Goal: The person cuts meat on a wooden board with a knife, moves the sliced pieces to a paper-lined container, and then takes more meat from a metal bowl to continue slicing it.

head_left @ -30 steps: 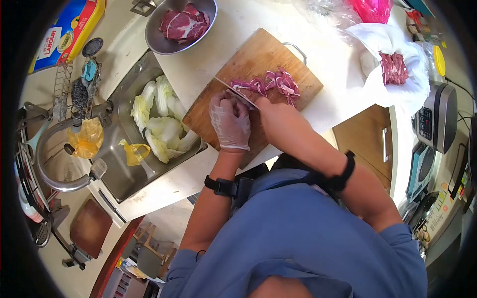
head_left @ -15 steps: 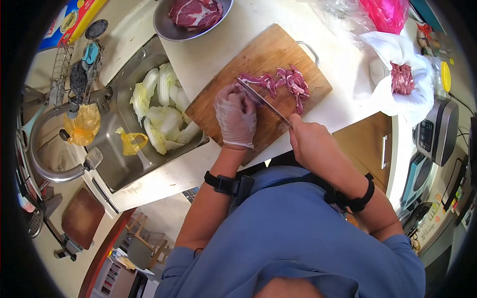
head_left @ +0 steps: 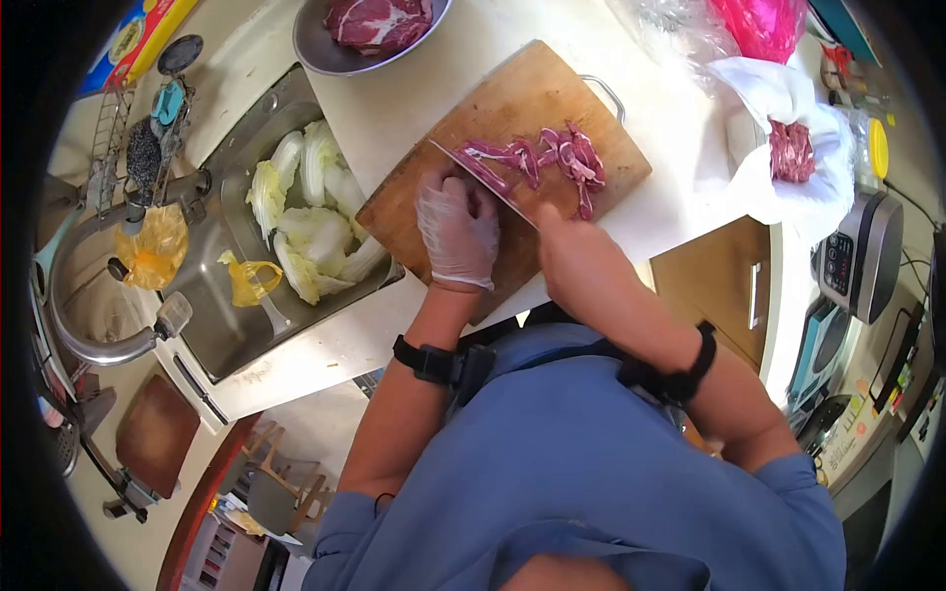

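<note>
My right hand (head_left: 581,251) grips a kitchen knife (head_left: 512,205), its blade slanting across the wooden cutting board (head_left: 493,103). Strips of raw red meat (head_left: 574,163) lie on the board to the right of the blade, some right against it. In a clear plastic glove, my left hand (head_left: 458,227) rests on the board just left of the blade. Its fingers are curled in, and whatever they hold is hidden beneath them.
A metal bowl (head_left: 305,44) with a large piece of meat stands behind the board. Cabbage leaves (head_left: 315,236) lie in the sink (head_left: 222,340) at left. More meat (head_left: 792,153) sits in a white plastic bag (head_left: 754,197) at right, near a pink bag (head_left: 764,25).
The knife has moved left and away from me, its tip now farther over the board. More cut meat lies along its right side. My left hand stays curled beside the blade.
</note>
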`<state>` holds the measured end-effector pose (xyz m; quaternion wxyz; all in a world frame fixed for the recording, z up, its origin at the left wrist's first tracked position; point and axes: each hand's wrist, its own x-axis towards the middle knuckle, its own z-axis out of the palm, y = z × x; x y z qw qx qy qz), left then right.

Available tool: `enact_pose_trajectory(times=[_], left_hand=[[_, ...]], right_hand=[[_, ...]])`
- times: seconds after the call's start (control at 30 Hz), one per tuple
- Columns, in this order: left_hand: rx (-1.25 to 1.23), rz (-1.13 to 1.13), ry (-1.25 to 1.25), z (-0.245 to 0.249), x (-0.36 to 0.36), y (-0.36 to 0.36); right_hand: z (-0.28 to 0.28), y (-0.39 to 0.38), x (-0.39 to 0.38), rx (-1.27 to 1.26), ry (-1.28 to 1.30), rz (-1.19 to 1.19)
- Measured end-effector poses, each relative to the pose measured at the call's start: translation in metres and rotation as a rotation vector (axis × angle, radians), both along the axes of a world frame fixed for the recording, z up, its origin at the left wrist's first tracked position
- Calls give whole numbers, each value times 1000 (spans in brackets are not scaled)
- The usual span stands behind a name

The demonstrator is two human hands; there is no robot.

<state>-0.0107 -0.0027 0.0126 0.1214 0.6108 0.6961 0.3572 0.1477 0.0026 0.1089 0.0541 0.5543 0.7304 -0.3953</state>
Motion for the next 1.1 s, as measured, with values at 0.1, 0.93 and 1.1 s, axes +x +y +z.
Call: enact_pose_trajectory(times=[0.1,0.93,1.1], left_hand=[[10,-46,-104,-3,-4,2],[33,-64,17,4,-12,-7],[48,-65,33,5,-11,-10]], right_hand=[[-22,19,-35,181,93,21],[2,13,49,250,77,-176],[17,-1,33,125,59,-84]])
